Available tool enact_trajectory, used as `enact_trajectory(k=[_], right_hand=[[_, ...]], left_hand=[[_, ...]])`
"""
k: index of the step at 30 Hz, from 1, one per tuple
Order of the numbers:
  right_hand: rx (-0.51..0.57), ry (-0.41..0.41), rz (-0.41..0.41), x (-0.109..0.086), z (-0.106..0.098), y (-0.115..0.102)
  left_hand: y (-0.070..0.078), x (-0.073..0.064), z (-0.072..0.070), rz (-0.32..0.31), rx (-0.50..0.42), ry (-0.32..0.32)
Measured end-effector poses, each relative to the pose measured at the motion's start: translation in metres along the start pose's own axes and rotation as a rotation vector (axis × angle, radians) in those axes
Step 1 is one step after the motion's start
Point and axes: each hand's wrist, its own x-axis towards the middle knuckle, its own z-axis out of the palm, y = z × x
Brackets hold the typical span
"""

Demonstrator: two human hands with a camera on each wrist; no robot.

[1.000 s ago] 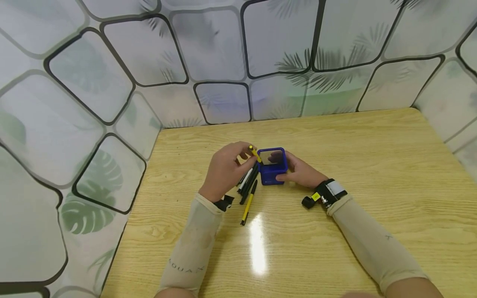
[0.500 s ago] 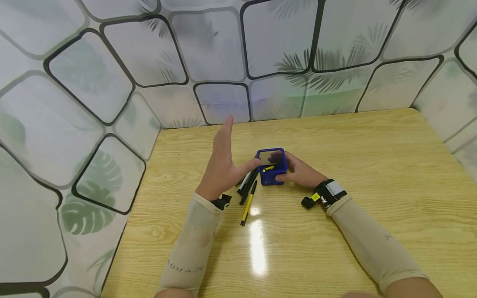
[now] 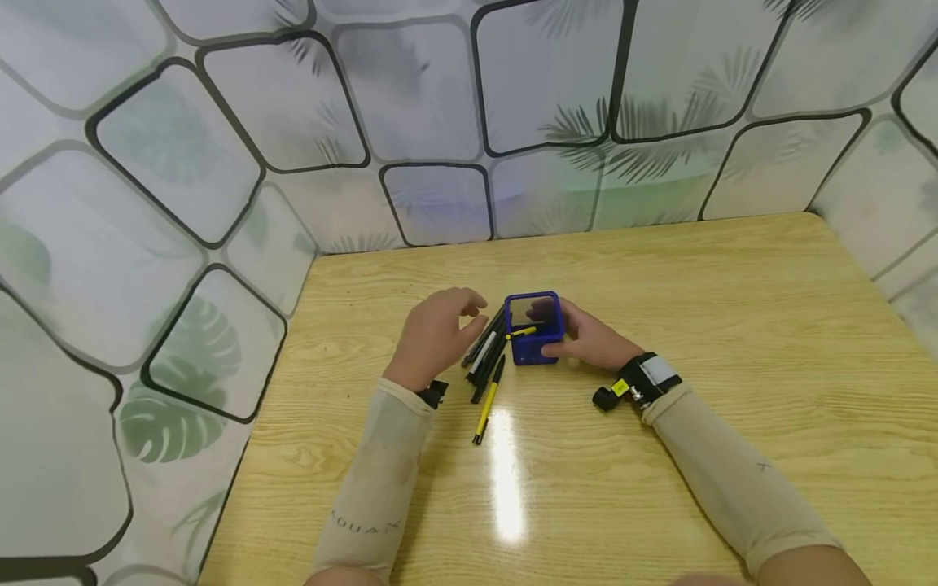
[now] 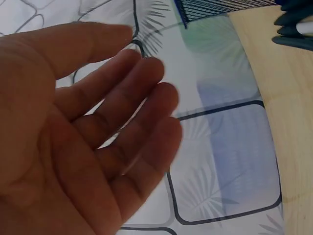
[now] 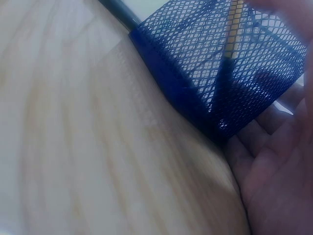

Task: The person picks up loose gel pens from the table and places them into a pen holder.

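A blue mesh pen holder (image 3: 535, 352) stands on the table, and my right hand (image 3: 592, 338) grips its right side, thumb in front and fingers behind. Inside it leans a yellow pen (image 3: 522, 332), whose dark lower part shows through the mesh (image 5: 195, 63) in the right wrist view. My left hand (image 3: 436, 332) hovers left of the holder, holding nothing, its fingers loosely bent. Between that hand and the holder lies a bundle of black and white pens (image 3: 484, 358). Another yellow pen (image 3: 488, 403) with a black cap lies just in front of the bundle.
The wood-grain table (image 3: 696, 277) meets a patterned wall covering (image 3: 550, 81) at the back and left. A black strap with a small camera (image 3: 607, 398) sits at my right wrist, close over the tabletop.
My left hand let the yellow pen drop into the pen holder, opened wide, then drew back left with its fingers relaxing. My right hand has kept its grip on the holder.
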Motion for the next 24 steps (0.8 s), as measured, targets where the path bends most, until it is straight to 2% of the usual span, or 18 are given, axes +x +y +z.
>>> enact_trajectory(k=[8, 10, 13, 18, 24], right_hand=[[-0.017, -0.004, -0.017, 0.0, 0.0, 0.0], [-0.025, -0.003, -0.016, 0.0, 0.0, 0.0], [-0.03, -0.003, -0.018, 0.0, 0.0, 0.0], [-0.011, -0.007, -0.021, -0.001, 0.0, 0.0], [-0.011, -0.01, -0.021, -0.001, 0.0, 0.0]], left_hand=[[-0.013, 0.002, 0.013, -0.172, 0.038, -0.293], [-0.016, 0.003, 0.017, -0.206, 0.042, -0.34], [-0.021, 0.004, 0.023, -0.24, 0.049, -0.36], [-0.03, 0.006, 0.034, -0.255, 0.069, -0.354], [-0.037, 0.009, 0.042, -0.294, 0.056, -0.403]])
